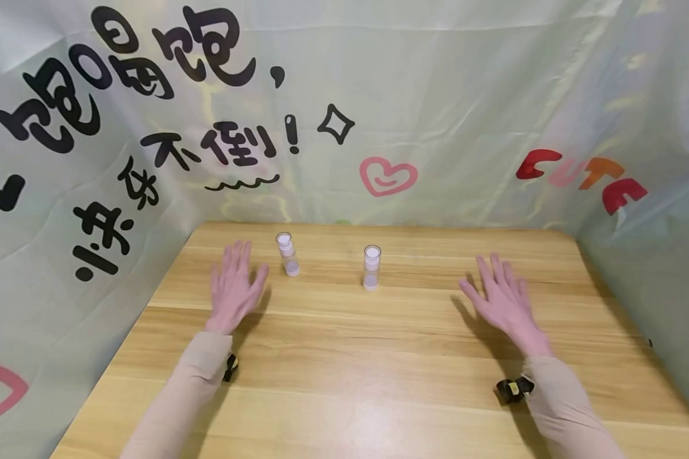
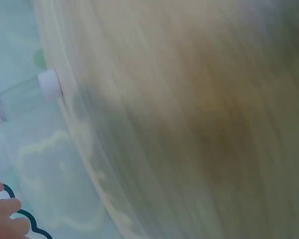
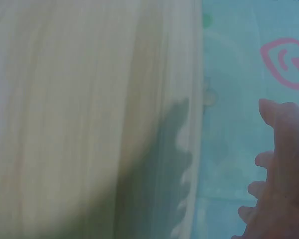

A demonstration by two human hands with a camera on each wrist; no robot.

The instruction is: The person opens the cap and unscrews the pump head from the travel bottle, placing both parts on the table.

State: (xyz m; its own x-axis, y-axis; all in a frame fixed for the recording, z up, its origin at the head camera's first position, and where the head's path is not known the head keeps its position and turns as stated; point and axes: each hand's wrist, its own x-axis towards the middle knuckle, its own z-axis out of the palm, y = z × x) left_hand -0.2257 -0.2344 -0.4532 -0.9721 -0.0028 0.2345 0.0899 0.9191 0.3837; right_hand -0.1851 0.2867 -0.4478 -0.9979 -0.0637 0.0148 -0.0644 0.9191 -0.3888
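At the near edge of the head view, two beige sleeves (image 1: pixel 175 405) came in, one per side. Black device at each cuff: left device (image 1: pixel 230 368) partly hidden, right device (image 1: pixel 514 389) easier to see. Next out, both hands, backs up, over the wooden table (image 1: pixel 350 357). Left hand (image 1: pixel 233 284): fingers straight, slightly spread, thumb angled out toward the left bottle (image 1: pixel 289 258), near it but apart. Right hand (image 1: pixel 502 301): fingers straight and fanned, thumb out to the inner side, well apart from the right bottle (image 1: pixel 371 269). Each hand threw a shadow toward the table's middle.

Both bottles stood upright on the far half of the table, between the hands, with a gap between the two. Clear cylinders, white in the upper part, pale base; right one sat slightly nearer. Left wrist view was blurry: clear bottle with white ends, probably the left one, plus fingertips in the corner.

Past the table's far edge hung a pale cloth backdrop (image 1: pixel 465 108): black lettering (image 1: pixel 237 143), star outline, pink heart (image 1: pixel 388 178), coloured letters (image 1: pixel 601 171) at right.
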